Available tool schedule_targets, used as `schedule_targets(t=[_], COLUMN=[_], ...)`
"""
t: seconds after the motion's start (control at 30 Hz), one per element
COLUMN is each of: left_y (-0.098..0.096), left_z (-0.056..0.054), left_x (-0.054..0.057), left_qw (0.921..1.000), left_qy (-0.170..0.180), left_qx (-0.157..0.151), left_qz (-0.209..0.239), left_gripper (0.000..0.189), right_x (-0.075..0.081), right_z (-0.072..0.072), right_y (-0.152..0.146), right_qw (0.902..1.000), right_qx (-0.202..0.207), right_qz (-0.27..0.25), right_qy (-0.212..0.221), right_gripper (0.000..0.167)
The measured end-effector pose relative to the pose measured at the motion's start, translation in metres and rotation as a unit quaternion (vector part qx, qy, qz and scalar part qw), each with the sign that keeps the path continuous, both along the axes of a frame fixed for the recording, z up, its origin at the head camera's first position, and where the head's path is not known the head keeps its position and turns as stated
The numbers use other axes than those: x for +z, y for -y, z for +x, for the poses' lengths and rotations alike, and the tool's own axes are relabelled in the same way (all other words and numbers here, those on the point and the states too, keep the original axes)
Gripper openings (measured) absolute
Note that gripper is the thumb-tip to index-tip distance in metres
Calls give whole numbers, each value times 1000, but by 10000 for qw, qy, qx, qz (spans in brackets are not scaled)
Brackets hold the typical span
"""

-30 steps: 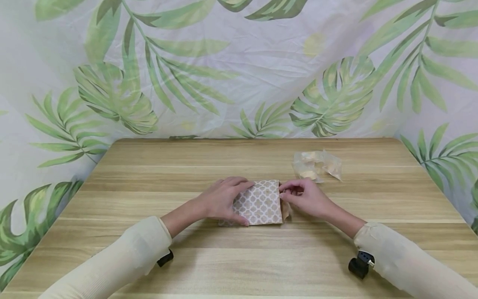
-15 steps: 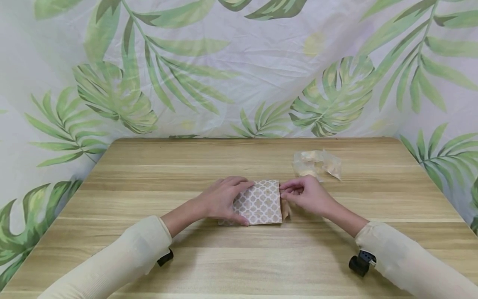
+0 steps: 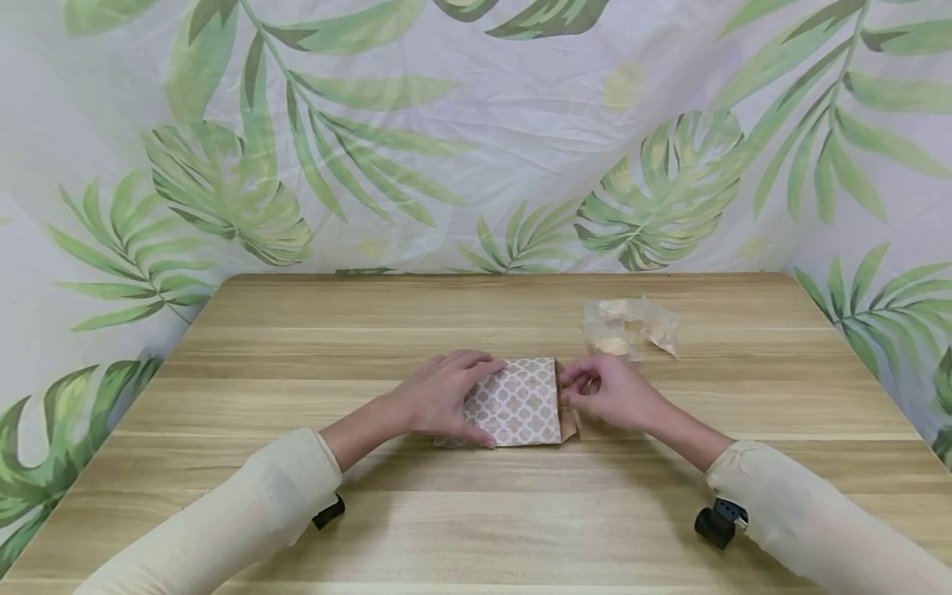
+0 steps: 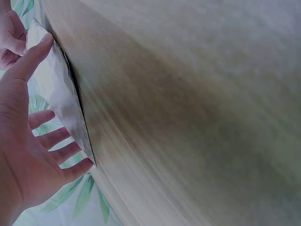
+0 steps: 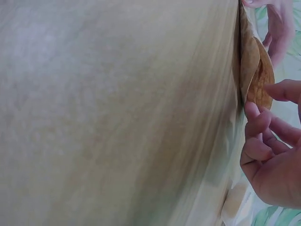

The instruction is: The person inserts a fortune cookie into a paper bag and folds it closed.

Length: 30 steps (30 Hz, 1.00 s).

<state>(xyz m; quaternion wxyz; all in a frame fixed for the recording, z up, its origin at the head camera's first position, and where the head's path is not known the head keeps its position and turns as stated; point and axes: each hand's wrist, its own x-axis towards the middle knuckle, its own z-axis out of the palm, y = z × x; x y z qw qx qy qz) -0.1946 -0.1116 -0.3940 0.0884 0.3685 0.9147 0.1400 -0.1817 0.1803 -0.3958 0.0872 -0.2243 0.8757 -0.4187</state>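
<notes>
A flat paper bag, printed with a white-and-tan lattice pattern, lies on the table in the head view. My left hand rests across its left part, thumb at the near edge and fingers towards the far edge. In the left wrist view, that hand's fingers are spread and fairly straight along the bag. At the bag's right end, the mouth gapes and shows brown inner paper. My right hand is at this mouth, thumb and forefinger apart, touching its edges. Its other fingers are loosely bent.
Clear packets with pale yellowish pieces inside lie behind my right hand. The wooden table reaches back to a leaf-printed cloth. A black wrist camera hangs below the right sleeve.
My right thumb and forefinger have parted and shifted slightly at the bag's mouth, where they were close together before. The left hand and the bag stay in place.
</notes>
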Motion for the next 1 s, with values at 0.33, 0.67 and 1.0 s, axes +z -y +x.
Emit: schedule_targets(t=[0.33,0.67,1.0], left_y=[0,0,0], left_z=[-1,0,-2], left_x=[-1,1,-1], left_qw=[10000,10000,10000], left_qy=[15,32,36], left_qx=[-21,3,17], left_qz=[-34,-50,-13], left_gripper=[109,110,109], right_x=[-5,1,-2], right_z=[-2,-1,0], right_y=[2,2,5], right_qw=[9994,9981,9934], right_qx=[167,-146,-427], right_qz=[271,-11,-514], right_qy=[-103,592,936], right_gripper=[19,28,19])
